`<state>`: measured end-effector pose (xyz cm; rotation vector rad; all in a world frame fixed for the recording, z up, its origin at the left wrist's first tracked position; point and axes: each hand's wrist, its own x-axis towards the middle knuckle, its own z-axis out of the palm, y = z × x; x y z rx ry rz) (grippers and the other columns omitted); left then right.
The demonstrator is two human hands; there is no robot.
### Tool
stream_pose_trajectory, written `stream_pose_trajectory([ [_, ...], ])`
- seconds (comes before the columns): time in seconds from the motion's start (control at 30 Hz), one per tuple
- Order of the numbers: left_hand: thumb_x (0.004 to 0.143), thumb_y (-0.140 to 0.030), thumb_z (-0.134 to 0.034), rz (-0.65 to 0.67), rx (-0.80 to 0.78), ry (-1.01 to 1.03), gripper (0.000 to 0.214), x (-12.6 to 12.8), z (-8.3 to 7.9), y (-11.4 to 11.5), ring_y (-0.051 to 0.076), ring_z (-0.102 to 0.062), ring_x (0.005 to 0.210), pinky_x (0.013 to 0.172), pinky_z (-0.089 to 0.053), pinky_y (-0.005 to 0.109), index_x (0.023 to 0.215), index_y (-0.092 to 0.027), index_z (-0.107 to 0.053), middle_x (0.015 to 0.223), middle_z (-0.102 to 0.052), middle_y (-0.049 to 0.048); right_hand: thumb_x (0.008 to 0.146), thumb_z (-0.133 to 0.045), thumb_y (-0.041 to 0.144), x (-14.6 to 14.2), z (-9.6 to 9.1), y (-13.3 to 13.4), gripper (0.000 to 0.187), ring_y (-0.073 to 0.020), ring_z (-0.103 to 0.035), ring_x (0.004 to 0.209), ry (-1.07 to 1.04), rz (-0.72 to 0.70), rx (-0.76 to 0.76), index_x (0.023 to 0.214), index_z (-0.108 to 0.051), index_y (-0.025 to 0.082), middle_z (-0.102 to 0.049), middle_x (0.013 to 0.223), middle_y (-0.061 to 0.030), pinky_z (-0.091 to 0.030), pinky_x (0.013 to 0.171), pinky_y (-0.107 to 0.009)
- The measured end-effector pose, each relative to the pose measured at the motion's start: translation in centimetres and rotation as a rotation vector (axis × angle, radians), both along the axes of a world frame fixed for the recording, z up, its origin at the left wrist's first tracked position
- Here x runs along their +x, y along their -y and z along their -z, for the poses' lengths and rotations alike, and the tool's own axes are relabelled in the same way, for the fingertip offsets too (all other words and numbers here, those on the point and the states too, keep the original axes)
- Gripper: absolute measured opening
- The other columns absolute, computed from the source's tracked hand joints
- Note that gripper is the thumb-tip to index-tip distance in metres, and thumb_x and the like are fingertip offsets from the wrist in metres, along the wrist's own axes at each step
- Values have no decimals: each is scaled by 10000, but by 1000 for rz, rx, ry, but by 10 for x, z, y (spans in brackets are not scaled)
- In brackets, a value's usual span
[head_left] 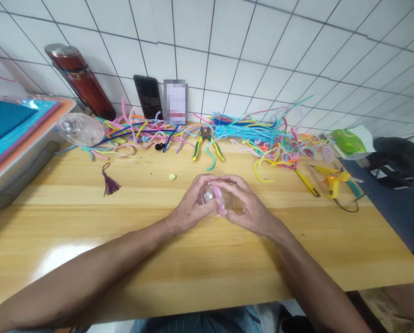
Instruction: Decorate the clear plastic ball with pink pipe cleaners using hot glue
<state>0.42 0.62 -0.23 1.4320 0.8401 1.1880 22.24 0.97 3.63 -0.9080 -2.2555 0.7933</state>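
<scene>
head view | our left hand and right hand both curled tight around a clear ball, pink pipe cleaner wrapped over it | ball held just above the table, centre | pliers and pipe-cleaner pile behind, well apart | glue gun far right

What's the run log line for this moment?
left hand: grips clear ball | right hand: grips clear ball, at pink pipe cleaner | table: pliers, pipe cleaner pile, glue gun
</scene>
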Motion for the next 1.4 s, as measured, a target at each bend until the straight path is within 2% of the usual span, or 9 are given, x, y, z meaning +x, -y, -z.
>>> stream_pose_trajectory([
  [0.3,1035,-524,-661,11,-105,41,367,-2,-2,1,301,-623,1295,1123,-487,447,1291,-267,-713,1333,-690,97,944,-746,255,2,3,-3,648,-303,-518,1475,-35,-23,-40,1558,-563,351,-533,1515,-112,-451,1252,-560],
  [0.53,979,-458,-746,11,-64,32,381,-2,0,0,292,-643,1256,1097,-508,433,1316,-282,-712,1329,-704,91,957,-764,311,5,6,-6,655,-306,-511,1489,-49,-51,-36,1577,-555,348,-517,1525,-116,-447,1262,-552],
  [0.67,851,-402,-873,-21,-54,32,461,2,-4,0,291,-661,1223,1081,-513,419,1256,-251,-711,1292,-711,95,959,-800,368,6,6,-7,662,-308,-539,1471,-42,-31,-44,1577,-562,360,-540,1523,-113,-471,1248,-547],
  [0.83,821,-427,-865,-52,-168,88,470,3,-5,-4,237,-696,1027,922,-558,354,1210,-230,-688,1144,-741,53,990,-774,459,5,2,-7,691,-301,-505,1521,-56,-57,-64,1623,-513,365,-539,1571,-111,-453,1265,-533],
  [0.93,814,-458,-855,-78,-211,104,500,1,-5,-7,207,-679,922,850,-557,328,1222,-227,-682,1070,-737,29,1022,-732,431,2,-1,-6,634,-300,-514,1525,-68,-30,-50,1617,-520,377,-551,1596,-102,-452,1266,-538],
  [1.1,824,-465,-825,-110,-190,82,495,0,-3,-6,233,-686,997,874,-559,341,1238,-232,-686,1121,-741,39,1004,-739,369,-4,3,-3,609,-312,-552,1493,-67,31,20,1586,-559,359,-587,1578,-112,-478,1244,-554],
  [1.2,810,-487,-832,-122,-185,85,502,0,-2,-7,251,-687,1043,909,-556,359,1220,-232,-698,1153,-746,47,1003,-747,418,-4,5,-3,646,-314,-541,1509,-64,25,23,1610,-531,368,-576,1598,-111,-471,1253,-558],
  [1.33,778,-517,-849,-155,-330,235,476,1,-3,-14,237,-690,953,835,-555,349,1141,-239,-716,1068,-743,25,936,-817,543,1,4,-4,868,-337,-468,1579,-50,-19,9,1686,-418,364,-490,1689,-122,-437,1286,-564],
  [1.4,773,-518,-850,-163,-441,334,451,1,-6,-17,229,-688,898,790,-556,346,1098,-239,-710,1012,-736,18,953,-803,526,3,3,-5,854,-330,-462,1585,-63,-21,22,1692,-407,364,-486,1694,-122,-442,1284,-558],
])
